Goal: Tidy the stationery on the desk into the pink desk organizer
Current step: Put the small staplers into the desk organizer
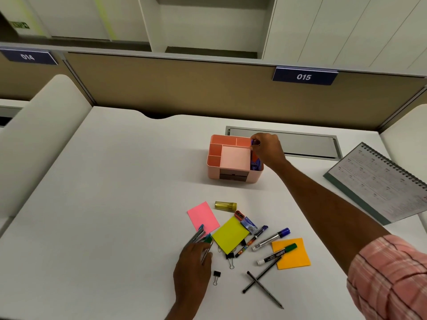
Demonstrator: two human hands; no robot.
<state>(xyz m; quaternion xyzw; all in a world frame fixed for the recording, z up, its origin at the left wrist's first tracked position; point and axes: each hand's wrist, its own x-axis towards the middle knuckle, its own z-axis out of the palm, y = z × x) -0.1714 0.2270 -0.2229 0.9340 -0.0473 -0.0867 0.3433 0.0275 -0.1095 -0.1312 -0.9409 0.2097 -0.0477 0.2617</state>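
**Desk 015: stock on hand, pink organizer at 12 o'clock**

1. Pink desk organizer: I see it at 12 o'clock from the loose pile, well clear of the desk's edges. Open room lies across the whole 9 o'clock half of the top.
2. Right hand: reaches over the organizer's 3 o'clock side, fingertips pinched together on a purple item standing in the narrow right compartment.
3. Left hand: at 6 o'clock, closed on a bundle of pens whose tips point toward 11 o'clock.
4. Sticky notes: pink note, yellow note, orange note. The yellow one overlaps the pink corner.
5. Markers: blue-capped marker; green-capped marker lying on the orange note, barrel reading "camlin".
6. Two thin pencils crossed at 5 o'clock of the pile.
7. Binder clips: small, black, just beside my left hand.
8. Yellow cylinder at 12 o'clock of the pile; small red and blue items beside it, too small to name.
9. Spiral calendar: at 3 o'clock, overhanging the desk's right edge; print unreadable.
10. Partition plates: "015" ahead, "014" at 10 o'clock.
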